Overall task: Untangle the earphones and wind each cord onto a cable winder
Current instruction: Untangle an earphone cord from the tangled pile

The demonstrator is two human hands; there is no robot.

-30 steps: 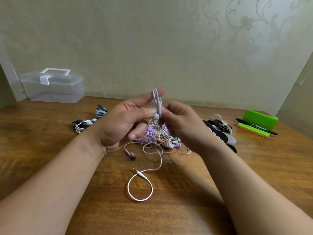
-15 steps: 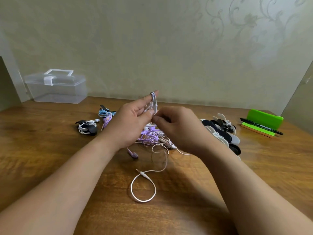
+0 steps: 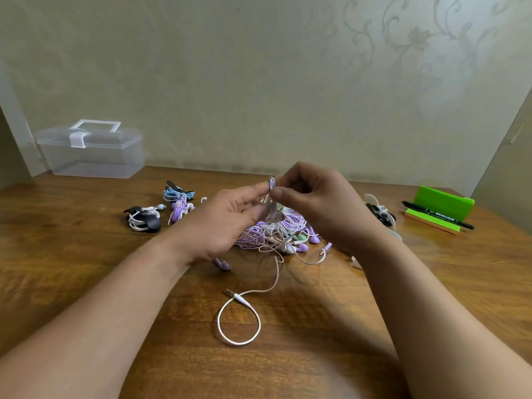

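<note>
Box (image 3: 92, 151), clear plastic, lid on, far left against the wall. Likely where finished sets end up. Next right, three wound sets parked out of the work zone: white cord on a black winder (image 3: 151, 226), blue set (image 3: 177, 192) behind it, purple set (image 3: 180, 210) just beside that. Reads as three done.

Left hand (image 3: 227, 223) is raised over the surface (image 3: 86, 269), thumb and fingers (image 3: 250, 191) clamped on a small lilac-white bundle (image 3: 271, 187), held upright so the wraps face the other hand. Looks like cord on a white winder, but too small to be sure. Below it the tangle (image 3: 276, 234) of purple, pink and white earphones lies on the surface, with a strand hanging from the bundle down into it. One white cord (image 3: 239, 321) with its plug lies nearer the person in a loose loop, clear of the pile.

Right hand (image 3: 313, 203) meets the bundle at the top, thumb and index pinching the cord there, other fingers curled in. My read: it feeds turns on, with the left hand as anchor. Risk: a pull drags the pile, so free slack first.

Spare winders (image 3: 380, 214), black and white, sit just behind the right wrist, in reach. Far right, green stand (image 3: 443, 203) with a black pen (image 3: 437, 218) lying across its front.
</note>
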